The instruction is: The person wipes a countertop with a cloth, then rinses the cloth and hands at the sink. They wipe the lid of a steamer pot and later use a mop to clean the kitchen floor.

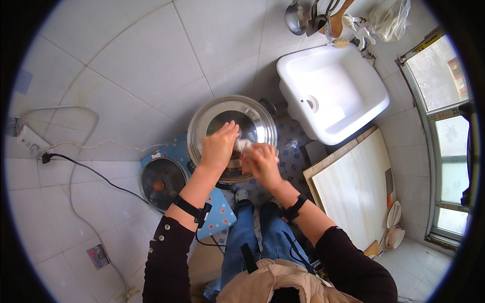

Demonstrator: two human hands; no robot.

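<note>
A large stainless steel pot with a steel-rimmed glass lid (233, 104) stands before me. My left hand (219, 146) is over the left part of the lid, fingers stretched out and nothing seen in its grip. Whether its palm touches the lid is hidden. My right hand (263, 163) is blurred over the lid's right side, its fingers bent around a crumpled whitish cloth (243, 145). That cloth lies between the two hands, partly covered by the right fingers.
A smaller pot with a glass lid (163, 183) sits on a blue flowered surface (218, 208) at left. Its side is near a black power cord (102, 178) leading to a wall socket strip (30, 141). At right are a white sink (333, 87) and a pale board-topped table (352, 189).
</note>
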